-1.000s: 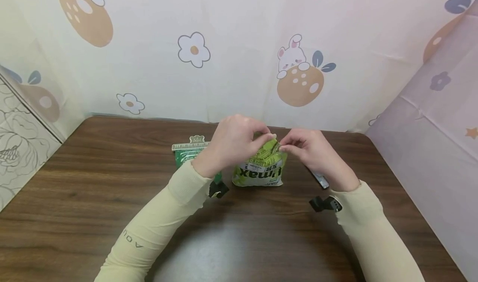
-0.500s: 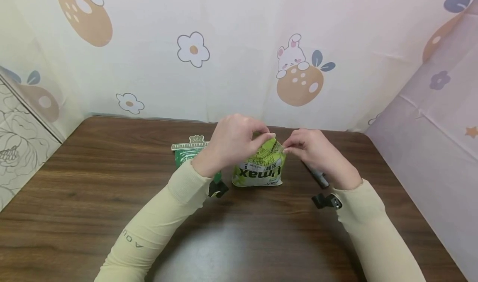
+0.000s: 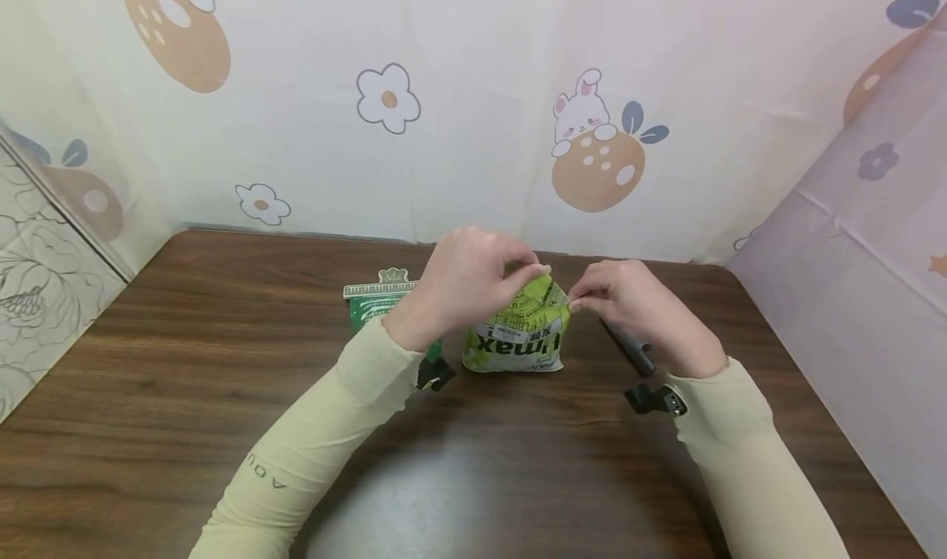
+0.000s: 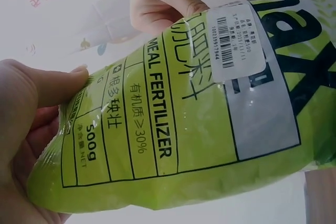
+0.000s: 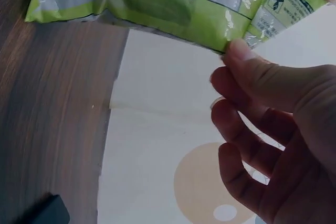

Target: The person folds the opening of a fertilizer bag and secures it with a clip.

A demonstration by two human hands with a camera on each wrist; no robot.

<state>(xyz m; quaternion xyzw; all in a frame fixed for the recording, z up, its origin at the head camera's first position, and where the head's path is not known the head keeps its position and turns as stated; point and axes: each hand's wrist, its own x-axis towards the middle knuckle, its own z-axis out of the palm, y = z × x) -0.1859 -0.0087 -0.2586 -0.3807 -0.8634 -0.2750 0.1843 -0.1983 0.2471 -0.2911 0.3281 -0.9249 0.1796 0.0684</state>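
Observation:
A green-and-white fertilizer bag (image 3: 514, 349) stands on the table in the head view, its print upside down. My left hand (image 3: 477, 275) pinches the top of the bag; in the left wrist view the thumb (image 4: 63, 83) lies over its end edge, beside the "500g" print. With thumb and forefinger my right hand (image 3: 629, 304) pinches the bag's right edge. In the right wrist view, a folded flap (image 5: 283, 9) of the bag shows just above that pinch, and the other fingers curl loosely below it.
A green packet (image 3: 373, 308) with a long cream clip (image 3: 381, 289) along its top lies left of the bag, partly behind my left forearm. A dark, slim object (image 3: 632, 353) lies under my right hand. A patterned curtain (image 3: 473, 115) rises behind the brown table (image 3: 185, 362).
My right hand has shifted slightly right and down along the bag's edge. The bag's top right looks more spread out. My left hand keeps its pinch at nearly the same spot.

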